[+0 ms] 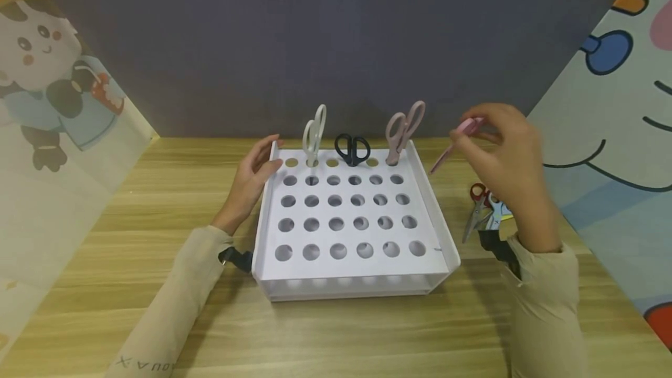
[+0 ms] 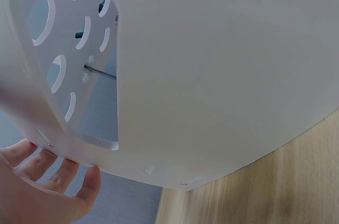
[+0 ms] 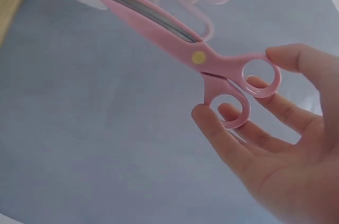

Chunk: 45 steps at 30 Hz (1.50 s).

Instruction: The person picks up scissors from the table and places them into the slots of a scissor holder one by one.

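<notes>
A white rack (image 1: 346, 238) with rows of round holes stands on the table. My left hand (image 1: 248, 182) grips its left wall near the back corner; in the left wrist view the fingertips (image 2: 91, 179) lie along the wall's edge. To the right of the rack, raised above the table, my right hand (image 1: 506, 150) holds pink scissors (image 3: 198, 57) by their handle loops, blades pointing toward the rack. Standing in the back row of holes are white scissors (image 1: 313, 136), black scissors (image 1: 352, 153) and dusty-pink scissors (image 1: 400, 136), handles up.
More scissors lie in a loose pile on the table right of the rack, among them a red-handled pair (image 1: 476, 194) and a light-blue pair (image 1: 494, 214). A dark grey panel (image 1: 346, 45) rises behind the rack. Walls with cartoon pictures flank the wooden table (image 1: 336, 337).
</notes>
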Motion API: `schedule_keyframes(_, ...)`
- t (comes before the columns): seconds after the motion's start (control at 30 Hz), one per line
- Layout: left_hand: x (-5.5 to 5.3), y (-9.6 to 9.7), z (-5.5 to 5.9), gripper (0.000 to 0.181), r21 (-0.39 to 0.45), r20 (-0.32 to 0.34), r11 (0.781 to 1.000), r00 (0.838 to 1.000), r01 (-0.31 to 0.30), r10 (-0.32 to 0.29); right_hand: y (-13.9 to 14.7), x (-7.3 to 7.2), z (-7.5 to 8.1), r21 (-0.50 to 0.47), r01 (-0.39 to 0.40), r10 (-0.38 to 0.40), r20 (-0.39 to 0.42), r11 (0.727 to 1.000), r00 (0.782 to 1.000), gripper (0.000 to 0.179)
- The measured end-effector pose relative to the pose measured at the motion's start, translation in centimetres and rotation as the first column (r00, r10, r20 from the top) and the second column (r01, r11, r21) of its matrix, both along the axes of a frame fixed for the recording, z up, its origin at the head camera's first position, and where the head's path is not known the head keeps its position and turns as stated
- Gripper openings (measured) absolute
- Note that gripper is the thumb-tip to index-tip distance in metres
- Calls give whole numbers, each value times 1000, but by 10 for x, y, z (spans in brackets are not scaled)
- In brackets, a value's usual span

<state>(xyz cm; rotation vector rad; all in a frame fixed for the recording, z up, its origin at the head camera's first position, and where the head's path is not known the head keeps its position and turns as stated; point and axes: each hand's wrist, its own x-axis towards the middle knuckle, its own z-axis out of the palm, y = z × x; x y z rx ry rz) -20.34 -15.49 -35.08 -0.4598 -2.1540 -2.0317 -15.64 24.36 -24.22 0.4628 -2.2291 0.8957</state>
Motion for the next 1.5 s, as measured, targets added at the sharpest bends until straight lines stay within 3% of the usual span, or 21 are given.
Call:
schedule_keyframes(0.23, 1, 1, 1, 51, 3, 2, 1000, 1000, -1, 1, -11, 16, 12, -22, -31, 30, -44, 999, 999, 24)
schedule_keyframes(0.43, 1, 1, 1, 51, 4, 6, 1000, 1000, 0, 0, -19, 22, 14, 13, -114, 114, -45, 993, 992, 29)
schedule_keyframes(0.63, 2, 0, 3, 52, -4, 10, 1000, 1000, -1, 1, -24, 22, 9, 53, -182, 179, 56, 982, 982, 29)
schedule_keyframes(0.8, 3, 0, 4, 52, -7, 16, 1000, 1000, 8, -8, -25, 24, 7, 127, -201, 179, 166, 971, 970, 22)
schedule_keyframes(1.03, 0, 4, 2, 51, 6, 12, 1000, 1000, -1, 1, -30, 21, 0, 237, -240, 182, 244, 941, 953, 20)
schedule_keyframes(1.3, 1, 5, 0, 51, 17, 14, 1000, 1000, -5, 5, -36, 21, -23, 324, -263, 143, 351, 909, 925, 18)
schedule_keyframes(1.5, 3, 2, 1, 52, 4, 6, 1000, 1000, -6, 6, -43, 22, -38, 374, -297, 160, 356, 878, 921, 18)
